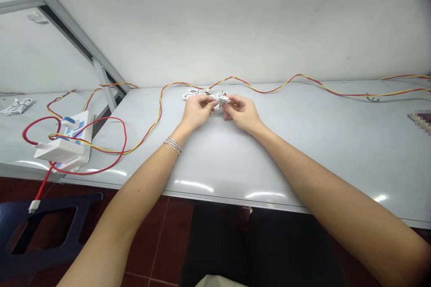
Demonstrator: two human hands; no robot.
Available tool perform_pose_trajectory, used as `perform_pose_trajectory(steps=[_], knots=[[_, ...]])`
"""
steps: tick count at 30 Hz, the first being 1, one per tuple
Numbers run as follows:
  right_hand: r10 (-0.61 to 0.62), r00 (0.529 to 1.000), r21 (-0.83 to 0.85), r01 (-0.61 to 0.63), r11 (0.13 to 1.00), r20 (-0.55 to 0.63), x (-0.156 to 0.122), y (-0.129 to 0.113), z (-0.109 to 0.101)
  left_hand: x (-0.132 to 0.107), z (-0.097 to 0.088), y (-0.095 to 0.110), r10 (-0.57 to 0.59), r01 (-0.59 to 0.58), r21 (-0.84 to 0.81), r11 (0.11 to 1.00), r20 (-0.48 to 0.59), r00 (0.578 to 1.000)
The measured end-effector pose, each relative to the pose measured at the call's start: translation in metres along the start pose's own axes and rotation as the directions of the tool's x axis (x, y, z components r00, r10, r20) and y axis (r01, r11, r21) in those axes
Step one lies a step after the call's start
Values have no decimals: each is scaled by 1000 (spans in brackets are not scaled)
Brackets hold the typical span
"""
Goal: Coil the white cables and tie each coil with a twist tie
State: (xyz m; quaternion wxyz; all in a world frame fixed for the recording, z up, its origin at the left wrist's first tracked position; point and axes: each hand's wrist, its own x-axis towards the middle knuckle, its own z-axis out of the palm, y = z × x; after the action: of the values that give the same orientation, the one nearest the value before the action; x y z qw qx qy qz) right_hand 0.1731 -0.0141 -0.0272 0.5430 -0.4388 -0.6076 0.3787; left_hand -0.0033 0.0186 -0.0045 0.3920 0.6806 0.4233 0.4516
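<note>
Both my arms reach out over a pale grey table (215, 161). My left hand (197, 110), with a silver bracelet on its wrist, and my right hand (243, 112) meet at the far middle, fingers pinched together on a small white plug piece (222, 98). A coiled white cable (195, 93) lies just behind my left hand, and it seems to join the plug.
A red and yellow twisted wire (296, 77) runs along the back of the table. At the left a white power strip (63, 143) sits with a red cable (40, 125) looped round it. Another white cable bundle (18, 105) lies far left. A dark blue chair (43, 228) stands below.
</note>
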Motion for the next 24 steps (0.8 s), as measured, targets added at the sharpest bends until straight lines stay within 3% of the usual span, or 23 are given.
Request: perform_pose_trajectory(steps=[7, 13, 19, 24], knots=[[21, 1000, 164, -22, 986, 9, -1, -6, 2, -3, -2, 9, -105, 105, -34, 994, -4, 994], [-37, 999, 35, 37, 999, -2, -2, -7, -1, -6, -2, 17, -200, 202, -79, 976, 37, 979], [-182, 975, -33, 180, 983, -127, -1, -8, -1, -6, -2, 17, -215, 234, -151, 961, 130, 968], [-131, 987, 19, 133, 991, -92, -3, -9, 1, -7, -3, 18, -250, 281, -159, 947, 188, 950]])
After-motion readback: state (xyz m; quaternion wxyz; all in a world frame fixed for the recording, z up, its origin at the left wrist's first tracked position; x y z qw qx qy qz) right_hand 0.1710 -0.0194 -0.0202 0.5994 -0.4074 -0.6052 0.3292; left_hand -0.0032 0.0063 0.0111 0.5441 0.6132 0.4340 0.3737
